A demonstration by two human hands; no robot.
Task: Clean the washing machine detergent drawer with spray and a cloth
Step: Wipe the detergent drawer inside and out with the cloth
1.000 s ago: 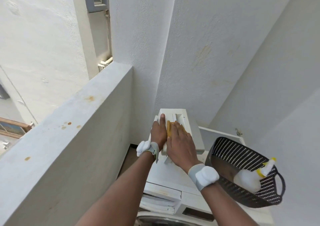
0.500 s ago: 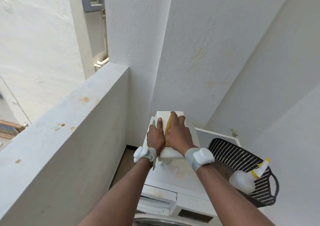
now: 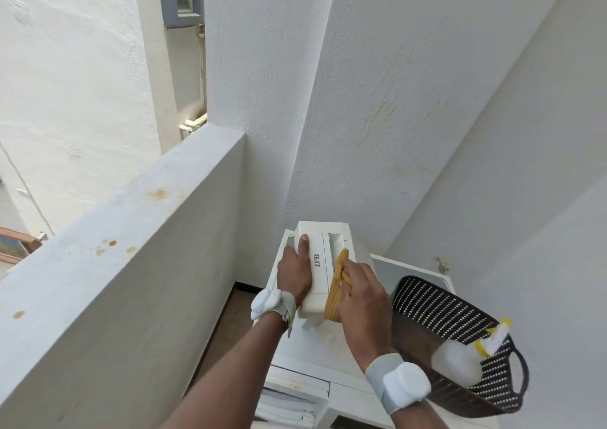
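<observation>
The white detergent drawer [image 3: 323,248], marked IFB, is out of the machine and rests on top of the washing machine [image 3: 315,343]. My left hand [image 3: 295,271] grips its left side, thumb on the front face. My right hand [image 3: 361,292] presses a folded yellow cloth [image 3: 335,289] against the drawer's right part. A clear spray bottle [image 3: 460,359] with a yellow and white nozzle lies in the black basket.
A black perforated basket [image 3: 437,310] stands on the machine's right side, close to my right wrist. A grey parapet wall [image 3: 131,248] runs along the left. White walls enclose the corner behind and to the right. The empty drawer slot [image 3: 292,399] shows below.
My right hand has slid the cloth down and to the right, away from my left hand, uncovering the IFB lettering. My left hand keeps its hold on the drawer.
</observation>
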